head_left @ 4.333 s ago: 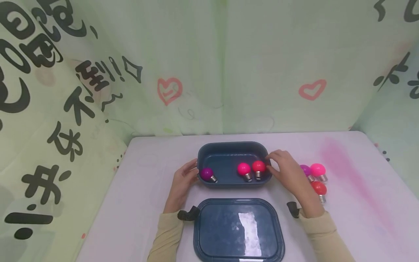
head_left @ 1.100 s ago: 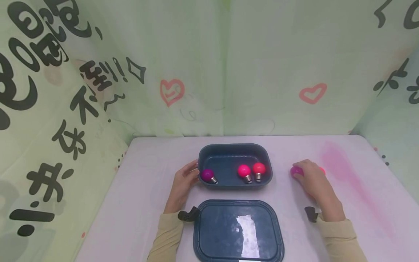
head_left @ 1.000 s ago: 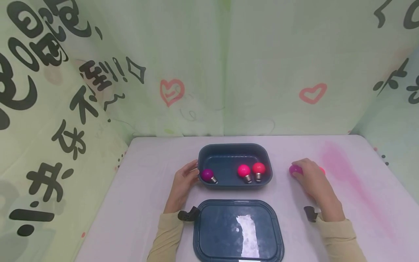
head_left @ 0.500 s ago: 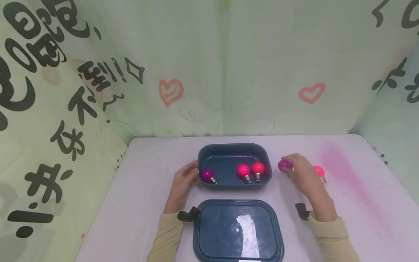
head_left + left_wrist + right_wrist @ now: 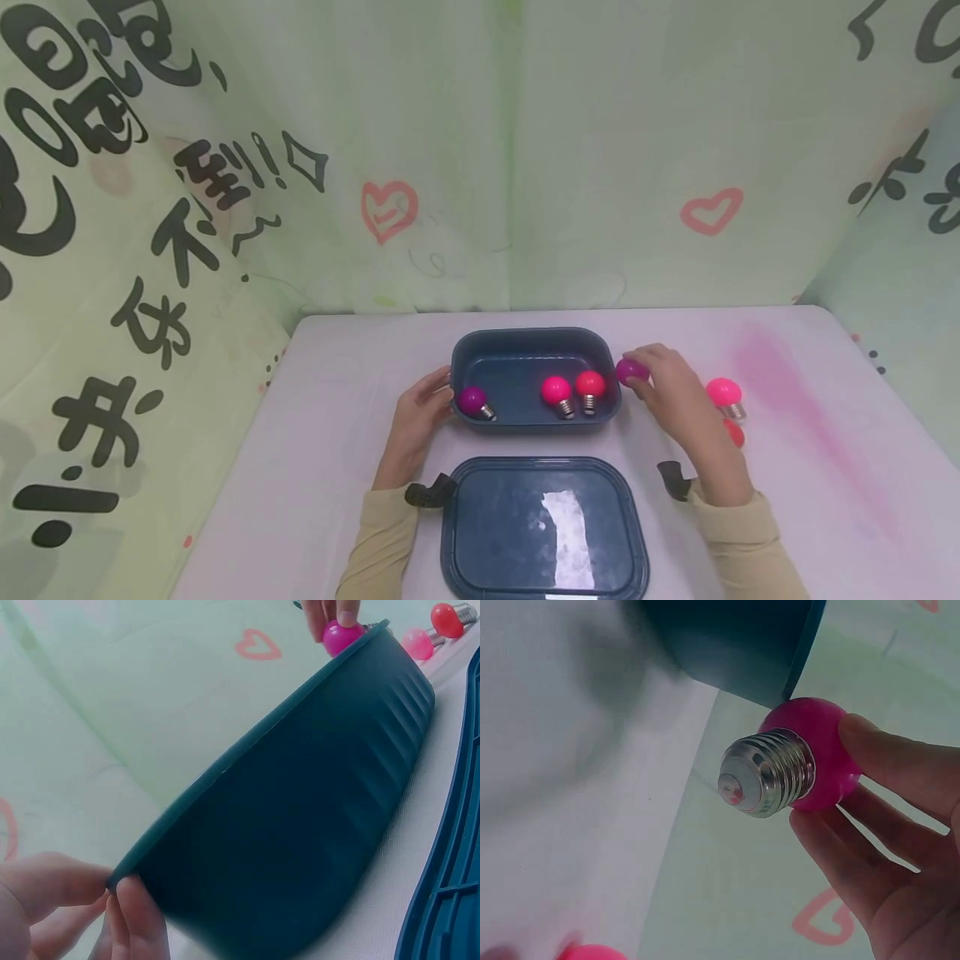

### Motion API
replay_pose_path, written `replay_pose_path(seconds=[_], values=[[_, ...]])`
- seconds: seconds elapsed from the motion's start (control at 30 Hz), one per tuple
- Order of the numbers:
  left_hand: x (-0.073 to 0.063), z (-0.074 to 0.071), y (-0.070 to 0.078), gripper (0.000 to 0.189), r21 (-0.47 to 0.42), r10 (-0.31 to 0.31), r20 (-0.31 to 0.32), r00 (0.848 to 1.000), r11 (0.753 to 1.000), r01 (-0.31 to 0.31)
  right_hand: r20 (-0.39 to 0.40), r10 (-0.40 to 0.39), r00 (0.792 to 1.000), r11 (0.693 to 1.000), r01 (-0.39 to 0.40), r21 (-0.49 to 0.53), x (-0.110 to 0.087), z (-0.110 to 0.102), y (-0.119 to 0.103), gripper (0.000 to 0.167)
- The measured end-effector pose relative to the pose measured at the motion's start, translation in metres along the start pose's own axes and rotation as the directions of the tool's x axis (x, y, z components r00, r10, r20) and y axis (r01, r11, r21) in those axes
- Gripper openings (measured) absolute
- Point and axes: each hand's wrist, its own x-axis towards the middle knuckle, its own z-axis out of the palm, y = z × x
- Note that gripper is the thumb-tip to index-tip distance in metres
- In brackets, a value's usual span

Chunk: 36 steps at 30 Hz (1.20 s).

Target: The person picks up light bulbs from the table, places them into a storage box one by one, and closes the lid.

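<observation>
We have the left hand [image 5: 416, 417] on a dark blue box [image 5: 517, 357] and a purple bulb [image 5: 632, 372] up in the right hand [image 5: 672, 396]

From the left, we see fingers pinched narrow on the box's left rim. Inside, a second purple bulb [image 5: 472, 401] lies by that end, with a pink bulb [image 5: 557, 390] and a red bulb [image 5: 590, 384] close together toward the right; in front, the lid [image 5: 517, 533] lies flat on the table [image 5: 337, 375]. Just at the box's right end, the other fingers curl round the first bulb's globe; whether it touches the rim we cannot tell. Further right, another pink bulb [image 5: 723, 392] and another red bulb [image 5: 734, 432] lie on the table, the latter partly behind the forearm in our head view
</observation>
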Motion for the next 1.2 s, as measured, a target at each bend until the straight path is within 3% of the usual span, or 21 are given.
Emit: replay_pose_path(seconds=[0.87,1.2], values=[[0.001,-0.001,0.0,0.042,0.027,0.004,-0.01,1.0,1.0,-0.004,-0.058,-0.119,0.991,0.993,0.12,0.016,0.007,0.005,-0.031,0.037],[0.001,0.0,0.0,0.043,0.013,-0.001,-0.004,1.0,1.0,0.001,-0.053,-0.169,0.984,0.985,0.171,0.024,0.012,0.018,-0.044,0.037]])
